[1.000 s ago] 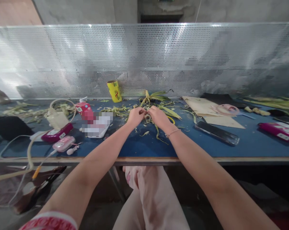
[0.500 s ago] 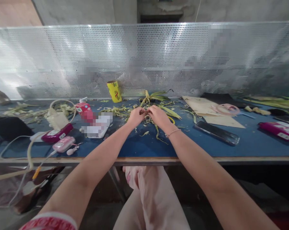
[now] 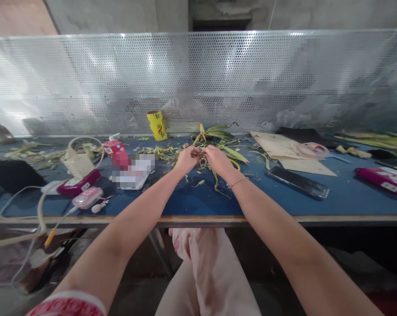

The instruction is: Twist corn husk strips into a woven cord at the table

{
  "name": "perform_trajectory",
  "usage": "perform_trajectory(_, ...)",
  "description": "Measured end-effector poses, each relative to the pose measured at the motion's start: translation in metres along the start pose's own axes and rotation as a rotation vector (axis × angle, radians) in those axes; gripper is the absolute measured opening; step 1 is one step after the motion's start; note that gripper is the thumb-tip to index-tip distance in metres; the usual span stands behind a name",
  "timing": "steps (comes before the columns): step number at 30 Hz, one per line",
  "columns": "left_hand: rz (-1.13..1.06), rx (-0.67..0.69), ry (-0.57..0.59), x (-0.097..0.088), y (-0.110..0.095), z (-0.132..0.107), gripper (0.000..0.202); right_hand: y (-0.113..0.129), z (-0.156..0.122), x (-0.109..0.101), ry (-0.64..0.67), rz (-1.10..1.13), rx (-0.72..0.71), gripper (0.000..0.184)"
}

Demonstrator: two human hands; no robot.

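My left hand [image 3: 187, 159] and my right hand [image 3: 217, 160] meet over the middle of the blue table, fingertips pinched close together. Something thin and small seems to be between them, but the fingers hide what it is. Around and beneath them lie scraps of pale green plant matter [image 3: 165, 154]. Just behind the hands sits a bundle of green leaves [image 3: 218, 131] with a pale stem end. A yellow loop [image 3: 235, 165] shows beside my right wrist, which wears a thin bracelet.
A yellow can-like container [image 3: 157, 126] stands near the perforated metal screen [image 3: 211, 66]. To the left are a red carton [image 3: 117, 153], a white phone [image 3: 137, 172] and a magenta device [image 3: 79, 183] with tubing. A dark phone [image 3: 298, 182] and cardboard [image 3: 308, 166] lie right.
Both hands stay in the same place, with only slight shifts of the fingers. The things on the table have not moved.
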State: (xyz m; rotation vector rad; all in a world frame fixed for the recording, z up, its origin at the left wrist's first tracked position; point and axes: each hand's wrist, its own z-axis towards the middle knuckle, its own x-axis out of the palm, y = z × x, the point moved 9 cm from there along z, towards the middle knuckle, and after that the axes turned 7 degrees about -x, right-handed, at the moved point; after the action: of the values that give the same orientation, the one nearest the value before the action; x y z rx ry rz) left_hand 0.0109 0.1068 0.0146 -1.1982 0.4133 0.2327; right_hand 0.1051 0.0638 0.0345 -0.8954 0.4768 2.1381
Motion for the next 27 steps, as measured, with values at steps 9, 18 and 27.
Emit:
perform_trajectory(9,-0.001,0.066,-0.048,-0.006,-0.011,-0.007,0.011,-0.007,0.001,0.006,-0.046,0.117,0.037,0.026)
perform_trajectory(18,0.09,0.187,-0.11,-0.013,-0.03,-0.014,0.014,-0.022,0.001,0.009,-0.116,0.572,0.313,0.023)
perform_trajectory(27,0.112,0.134,-0.123,-0.017,-0.022,-0.007,0.016,-0.024,-0.001,0.024,-0.087,0.814,0.319,0.02)
